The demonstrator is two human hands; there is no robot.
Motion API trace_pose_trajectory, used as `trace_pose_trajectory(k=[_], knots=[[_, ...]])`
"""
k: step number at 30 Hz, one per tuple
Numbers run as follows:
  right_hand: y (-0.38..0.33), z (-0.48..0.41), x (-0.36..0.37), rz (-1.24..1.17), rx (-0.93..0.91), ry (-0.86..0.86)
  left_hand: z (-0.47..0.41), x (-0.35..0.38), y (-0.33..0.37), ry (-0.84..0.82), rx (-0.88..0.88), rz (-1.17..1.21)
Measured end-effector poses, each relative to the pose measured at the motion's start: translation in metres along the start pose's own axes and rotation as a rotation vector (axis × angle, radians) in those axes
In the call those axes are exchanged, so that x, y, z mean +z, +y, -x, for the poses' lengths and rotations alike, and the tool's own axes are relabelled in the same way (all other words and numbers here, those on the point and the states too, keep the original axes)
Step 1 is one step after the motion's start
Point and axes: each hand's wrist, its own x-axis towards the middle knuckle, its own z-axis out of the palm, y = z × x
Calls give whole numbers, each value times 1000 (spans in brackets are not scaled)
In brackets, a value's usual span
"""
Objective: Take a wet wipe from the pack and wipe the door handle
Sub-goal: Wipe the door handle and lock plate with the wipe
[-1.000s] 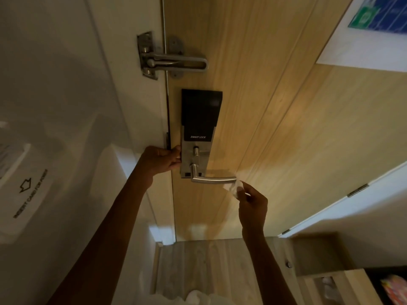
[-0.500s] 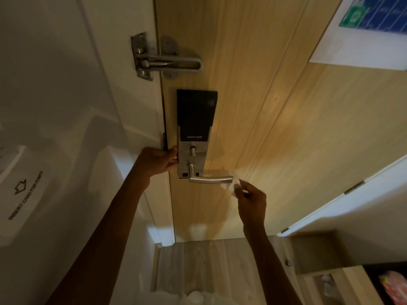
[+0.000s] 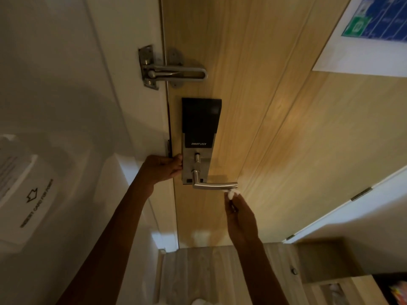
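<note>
While the left hand [image 3: 161,169] is bracing flat against the edge of the lock plate [image 3: 193,166], fingers loose and clamped on nothing, the right hand [image 3: 241,219] is pinching a small bunched wet wipe [image 3: 231,193] under the outer end of the door handle [image 3: 217,185]. Wiping looks to be under way; next the wipe needs drawing along the brushed-metal lever towards its pivot.

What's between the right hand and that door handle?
A small white wet wipe, pinched by the right hand, pressed under the handle's tip, seen from the head camera.
</note>
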Motion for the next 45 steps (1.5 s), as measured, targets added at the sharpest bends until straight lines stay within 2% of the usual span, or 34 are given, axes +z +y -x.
trace_pose_trajectory(k=[2, 6, 9, 15, 17, 20, 23, 26, 30, 35, 40, 43, 45], knots=[[-1, -2, 2, 62, -28, 36, -1, -1, -2, 11, 0, 1], [20, 8, 8, 161, 28, -40, -4, -4, -3, 2, 22, -24], [2, 5, 4, 130, -79, 21, -2, -2, -2, 3, 5, 2], [14, 14, 6, 412, -134, 44, 1, 0, 1, -10, 24, 21], [5, 17, 2, 483, -297, 116, 2, 1, 1, -1, 18, 32], [-11, 6, -1, 743, -716, 242, 3, 1, 2, 1, 42, 26], [-1, -1, 1, 1005, -1080, 179, 2, 1, 1, -14, 32, 47], [13, -5, -3, 1110, -1198, 85, 0, 0, -2, 4, 33, 46], [25, -2, -8, 1240, -1221, -58, 0, -1, -1, 8, 28, 38], [5, -10, -13, 1135, -1260, 72, 1, 1, -1, 11, 25, 56], [51, 2, -1, 1262, -1159, -186, 2, 0, -1, 37, 34, -38], [35, 1, -11, 1146, -1104, -87, 2, 0, -3, 46, 42, -29], [27, 4, -22, 1014, -907, 83, 2, -2, -3, 45, 46, -57]])
